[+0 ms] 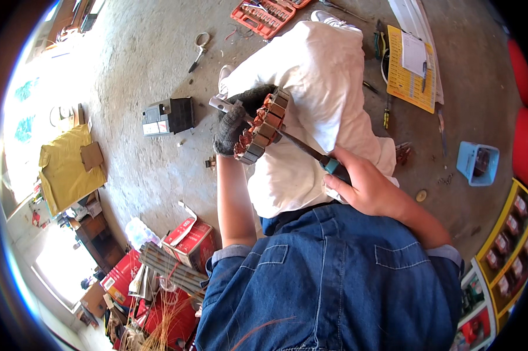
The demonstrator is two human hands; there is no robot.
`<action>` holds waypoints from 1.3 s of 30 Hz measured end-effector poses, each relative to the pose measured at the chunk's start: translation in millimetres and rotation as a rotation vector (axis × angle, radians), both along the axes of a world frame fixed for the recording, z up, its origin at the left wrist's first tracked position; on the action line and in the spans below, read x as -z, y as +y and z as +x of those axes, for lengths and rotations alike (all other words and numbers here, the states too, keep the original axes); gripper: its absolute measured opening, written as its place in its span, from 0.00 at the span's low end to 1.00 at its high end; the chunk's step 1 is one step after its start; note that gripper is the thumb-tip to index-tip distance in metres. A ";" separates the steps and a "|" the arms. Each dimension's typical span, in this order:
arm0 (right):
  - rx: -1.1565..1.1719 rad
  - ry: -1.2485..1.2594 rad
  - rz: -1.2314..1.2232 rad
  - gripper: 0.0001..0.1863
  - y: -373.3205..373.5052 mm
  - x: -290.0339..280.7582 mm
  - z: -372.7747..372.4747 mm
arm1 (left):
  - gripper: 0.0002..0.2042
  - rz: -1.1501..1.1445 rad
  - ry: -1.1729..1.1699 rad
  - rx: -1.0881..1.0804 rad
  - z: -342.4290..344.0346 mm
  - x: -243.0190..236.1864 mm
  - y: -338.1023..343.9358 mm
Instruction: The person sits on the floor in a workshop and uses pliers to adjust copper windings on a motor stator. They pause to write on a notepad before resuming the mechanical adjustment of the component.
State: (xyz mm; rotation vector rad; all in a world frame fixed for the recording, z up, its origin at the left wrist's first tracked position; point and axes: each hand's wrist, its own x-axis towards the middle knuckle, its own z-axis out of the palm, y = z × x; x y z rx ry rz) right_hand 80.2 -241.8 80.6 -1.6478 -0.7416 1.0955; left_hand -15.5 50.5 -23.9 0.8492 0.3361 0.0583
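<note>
My left hand, in a dark grey knitted glove, grips a motor stator, a ring of steel poles wound with copper wire. It is held tilted above my lap. A silver metal tube sticks out on the far left side of the glove; how it joins the stator is hidden. My bare right hand is closed around the teal and black handle of a screwdriver. The screwdriver's shaft points up and left and meets the stator's near right side, where its tip is hidden.
White cloth covers my legs. On the concrete floor lie a black battery, scissors, an orange socket set and a yellow sheet with a notepad. A blue bin stands right; a red box sits lower left.
</note>
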 end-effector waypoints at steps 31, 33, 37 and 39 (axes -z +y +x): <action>-0.099 0.332 0.039 0.15 0.9 28.8 -2.0 | 0.42 0.052 0.063 0.012 11.1 -25.2 -6.2; -0.110 0.339 0.017 0.15 3.1 29.3 -3.7 | 0.39 0.071 0.058 0.023 8.4 -21.0 -3.9; -0.169 0.530 -0.056 0.10 5.4 29.4 -2.4 | 0.28 -0.188 -0.061 0.082 0.6 1.9 7.1; -0.159 0.867 0.102 0.10 2.5 35.5 -11.4 | 0.27 -0.155 -0.155 0.087 -2.1 12.4 9.0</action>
